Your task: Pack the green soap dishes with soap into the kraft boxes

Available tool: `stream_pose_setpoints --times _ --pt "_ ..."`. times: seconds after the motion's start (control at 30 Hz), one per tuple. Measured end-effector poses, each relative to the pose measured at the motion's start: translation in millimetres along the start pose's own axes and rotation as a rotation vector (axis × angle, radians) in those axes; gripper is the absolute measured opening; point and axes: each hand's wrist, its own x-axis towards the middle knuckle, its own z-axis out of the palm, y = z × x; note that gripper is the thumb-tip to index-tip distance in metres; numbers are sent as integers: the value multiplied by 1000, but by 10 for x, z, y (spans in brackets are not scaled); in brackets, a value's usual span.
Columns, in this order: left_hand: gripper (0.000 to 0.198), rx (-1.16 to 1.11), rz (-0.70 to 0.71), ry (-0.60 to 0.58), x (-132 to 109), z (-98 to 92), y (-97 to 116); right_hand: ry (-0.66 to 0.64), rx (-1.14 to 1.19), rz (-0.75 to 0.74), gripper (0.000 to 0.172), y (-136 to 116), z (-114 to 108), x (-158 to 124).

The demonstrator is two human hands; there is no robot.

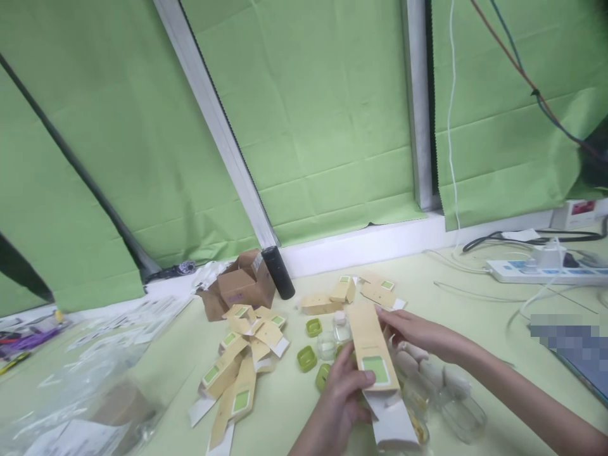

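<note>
A tan small cardboard box (pixel 368 332) with a green label and a white open flap is tilted between my two hands, above the table. My left hand (pixel 344 386) is closed around its lower left side, the thumb lying beside the green label. At the upper right edge, my right hand (pixel 408 326) grips the box, its fingertips partly behind the cardboard. Just left of the box are olive-green square cups (pixel 306 358) and a small clear bottle (pixel 341 328). Under my right forearm lie white wrapped pieces (pixel 430 373) and clear containers (pixel 463 415), partly covered.
Several similar tan boxes (pixel 242 386) lie heaped on the left, with more boxes (pixel 380 288) behind. A brown carton (pixel 244 285) stands beside a black cylinder (pixel 278 272). Clear plastic bags (pixel 90 386) lie far left; a power strip (pixel 513 272) with cables sits right.
</note>
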Motion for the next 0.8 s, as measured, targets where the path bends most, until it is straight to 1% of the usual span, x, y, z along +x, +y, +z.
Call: stream_pose_setpoints --times 0.03,0.07,0.1,0.13,0.17,0.2,0.23,0.27,0.3,0.33,0.4,0.47,0.57,0.63,0.7,0.77,0.8 --pt "69 -36 31 36 -11 17 13 16 -26 -30 51 -4 1 -15" --pt "66 -75 65 76 -23 31 26 21 -74 -92 54 -18 8 -43" --pt "64 -107 98 117 -33 41 38 1 -149 -184 60 -42 22 -86" --pt "64 -129 122 155 -41 47 50 -48 -251 -294 70 -74 44 -140" --pt "65 -145 134 191 -48 47 59 -123 -370 -410 79 -108 74 -199" --pt "68 -161 135 226 -52 43 65 -210 -496 -518 82 -142 111 -256" --pt "71 -179 131 258 -54 35 68 -287 -613 -607 76 -171 153 -306" --pt "75 -194 122 285 -54 24 67 -335 -706 -672 63 -192 198 -342" --pt "78 -209 116 305 -55 13 65 -345 -782 -728 48 -204 242 -360" --pt "80 -223 115 308 -55 3 61 -325 -839 -778 37 -204 281 -362" --pt "81 -229 122 282 -59 -8 54 -232 -899 -865 28 -172 335 -328" --pt "76 -212 140 234 -68 -5 56 -116 -911 -928 22 -111 354 -277" --pt "63 -179 185 177 -91 12 82 37 -928 -993 8 -28 347 -234" --pt "55 -141 194 138 -108 19 104 87 -937 -1001 9 -8 346 -234" --pt "51 -93 176 96 -126 19 120 96 -904 -981 7 -17 352 -246" --pt "49 -53 162 67 -143 15 132 82 -830 -921 5 -39 364 -259" --pt "50 -33 163 61 -150 14 138 83 -782 -877 10 -49 371 -263"
